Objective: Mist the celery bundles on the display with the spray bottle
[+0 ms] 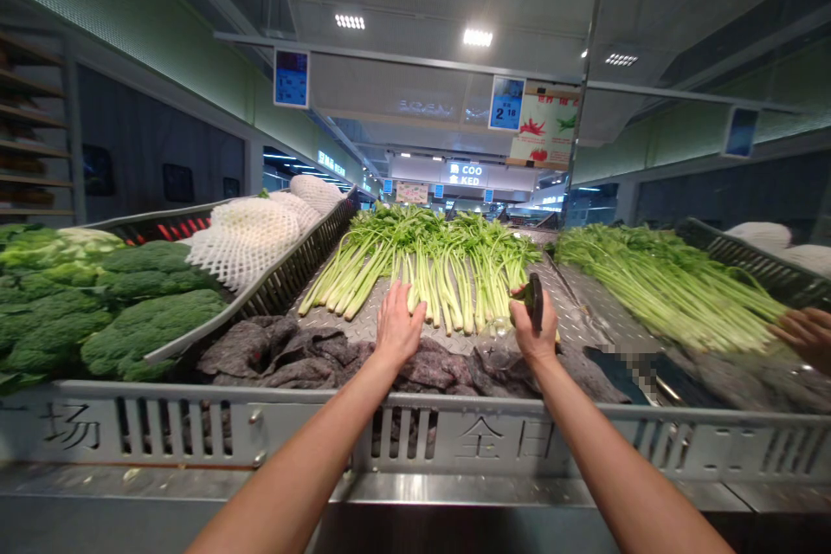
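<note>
Head view: the person leans over a slotted brushed-steel display rail [415,433], both bare forearms reaching across it. The left hand [397,325] is open and released, fingers spread, their tips [415,310] resting against the lower stalks of a long bunch of pale green celery [428,277]. The bunch lies on a diamond-patterned steel tray [351,325]. The right hand [532,325] is clenched around a small, dark, flat tool [535,301], too blurred to name exactly, just beside the bunch's right end. A crumpled grey-brown cloth [286,355] lies between the hands and the rail. To the left, beyond a dark slatted crate wall [286,294], sit heads of deep green broccoli [152,333] and round produce in white foam net sleeves [243,242]. To the right lies a second long pile of celery [668,286], with another person's hand [805,336] at the frame's edge near its stalk ends. A blue price sign [506,102] hangs overhead.
</note>
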Action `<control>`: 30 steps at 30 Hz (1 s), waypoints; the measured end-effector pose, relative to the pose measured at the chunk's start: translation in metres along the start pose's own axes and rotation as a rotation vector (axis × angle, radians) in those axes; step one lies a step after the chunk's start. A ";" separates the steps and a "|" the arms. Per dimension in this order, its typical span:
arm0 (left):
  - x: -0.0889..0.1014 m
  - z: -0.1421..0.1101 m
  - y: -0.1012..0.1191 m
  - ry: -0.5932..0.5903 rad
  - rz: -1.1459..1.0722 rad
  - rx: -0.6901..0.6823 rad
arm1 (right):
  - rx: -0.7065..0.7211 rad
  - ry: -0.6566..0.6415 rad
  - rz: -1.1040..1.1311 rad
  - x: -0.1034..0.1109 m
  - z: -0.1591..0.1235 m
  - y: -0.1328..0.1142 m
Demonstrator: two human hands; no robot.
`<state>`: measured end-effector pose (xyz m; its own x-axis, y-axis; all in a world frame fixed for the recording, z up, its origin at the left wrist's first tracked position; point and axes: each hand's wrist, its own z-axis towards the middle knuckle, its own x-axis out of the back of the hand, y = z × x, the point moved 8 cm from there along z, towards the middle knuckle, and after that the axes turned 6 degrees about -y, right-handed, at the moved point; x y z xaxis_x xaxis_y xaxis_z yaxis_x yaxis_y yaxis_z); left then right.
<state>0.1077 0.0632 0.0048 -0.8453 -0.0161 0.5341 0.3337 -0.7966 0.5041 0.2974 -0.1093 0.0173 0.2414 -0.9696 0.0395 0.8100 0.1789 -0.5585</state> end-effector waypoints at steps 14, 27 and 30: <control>0.000 0.001 0.000 0.018 0.022 -0.016 | -0.054 -0.001 -0.042 0.002 0.000 -0.003; 0.000 0.001 -0.001 0.028 0.013 -0.019 | -0.103 0.013 -0.072 0.002 0.000 0.003; 0.000 0.000 0.000 0.028 0.014 -0.022 | -0.116 0.022 -0.059 0.003 -0.001 0.002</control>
<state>0.1077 0.0630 0.0054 -0.8522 -0.0442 0.5214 0.3367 -0.8090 0.4818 0.2993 -0.1121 0.0150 0.1827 -0.9815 0.0578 0.7549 0.1023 -0.6478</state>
